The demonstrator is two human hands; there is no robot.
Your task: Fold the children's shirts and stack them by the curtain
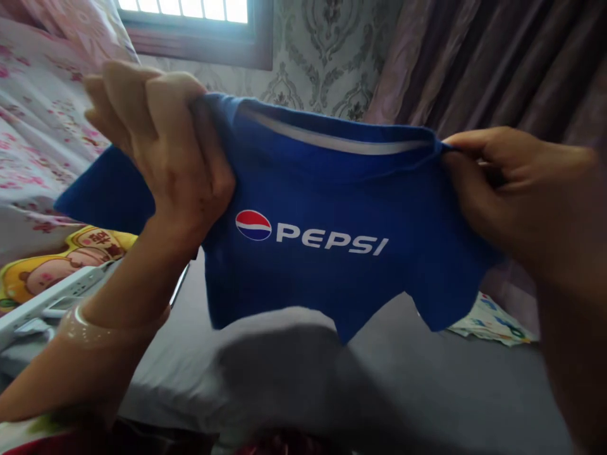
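Observation:
A small blue T-shirt (303, 196) with a round red, white and blue logo and the word PEPSI hangs stretched between my hands, above the bed. My left hand (175, 145) is closed on its shoulder beside the collar, and one sleeve sticks out to the left behind my wrist. At the other end of the collar, my right hand (497, 170) pinches the shoulder between thumb and fingers. The neckline gapes a little and shows a white inner band. The shirt's lower edge hangs unevenly.
Below lies a bed with a grey sheet (284, 360). To the left are a white power strip (71, 284), a yellow cartoon cushion (71, 259) and a floral curtain (38, 126). Folded patterned cloth (493, 322) lies at right, under dark drapes (474, 57). A window (190, 9) is behind.

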